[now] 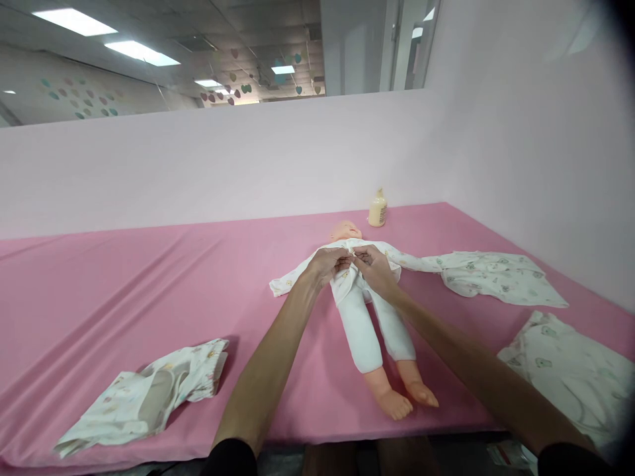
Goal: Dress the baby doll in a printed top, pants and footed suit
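A baby doll (346, 231) lies on its back with its head away from me and its bare feet toward me. It wears a white patterned baby shirt (292, 279) with long sleeves spread out, and white pants (361, 330). Over the doll's chest, my left hand (328, 263) has its fingers pinched on the front of the shirt. My right hand (376, 268) meets it there, also closed at the shirt front. Whether the fingers grip an edge, a tie or a snap is too small to tell.
A pink sheet (149, 291) covers the table. Beyond the doll's head stands a pale yellow pump bottle (378, 210). Patterned baby clothes (501, 276) lie at right, with another white garment (570, 370) nearer. Folded clothing (153, 393) sits front left. White walls border the back and right.
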Action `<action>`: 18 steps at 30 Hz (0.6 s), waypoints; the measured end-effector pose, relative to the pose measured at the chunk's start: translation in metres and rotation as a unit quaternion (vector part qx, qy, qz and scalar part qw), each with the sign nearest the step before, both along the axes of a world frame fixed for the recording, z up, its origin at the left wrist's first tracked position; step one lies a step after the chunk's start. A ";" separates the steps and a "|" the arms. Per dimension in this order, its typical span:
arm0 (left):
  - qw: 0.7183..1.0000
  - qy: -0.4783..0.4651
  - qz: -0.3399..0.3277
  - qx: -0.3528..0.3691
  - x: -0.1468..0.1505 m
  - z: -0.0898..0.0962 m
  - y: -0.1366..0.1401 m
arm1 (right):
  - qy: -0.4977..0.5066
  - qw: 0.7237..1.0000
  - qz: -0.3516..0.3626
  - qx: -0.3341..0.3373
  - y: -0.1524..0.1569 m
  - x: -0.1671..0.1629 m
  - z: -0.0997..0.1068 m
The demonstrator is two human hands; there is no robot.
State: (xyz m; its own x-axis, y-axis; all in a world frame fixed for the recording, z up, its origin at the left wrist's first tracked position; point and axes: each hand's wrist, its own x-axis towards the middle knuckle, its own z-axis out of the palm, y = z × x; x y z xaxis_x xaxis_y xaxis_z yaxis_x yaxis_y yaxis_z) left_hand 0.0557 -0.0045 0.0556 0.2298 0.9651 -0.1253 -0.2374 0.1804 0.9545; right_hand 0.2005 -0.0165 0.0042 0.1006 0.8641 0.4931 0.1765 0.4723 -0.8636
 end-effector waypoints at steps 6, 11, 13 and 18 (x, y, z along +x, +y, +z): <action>1.000 0.002 -0.012 0.003 -0.002 -0.005 0.005 | 0.023 0.999 0.013 -0.039 -0.002 0.000 0.003; 1.000 -0.003 -0.027 -0.002 -0.004 -0.008 0.007 | 0.031 0.995 0.037 -0.082 -0.004 0.001 0.007; 0.999 -0.004 -0.031 -0.006 -0.005 -0.009 0.009 | 0.012 0.996 0.043 -0.072 -0.004 0.003 0.007; 0.999 -0.013 -0.049 -0.007 -0.008 -0.013 0.013 | -0.158 0.984 -0.027 0.078 -0.002 0.007 -0.001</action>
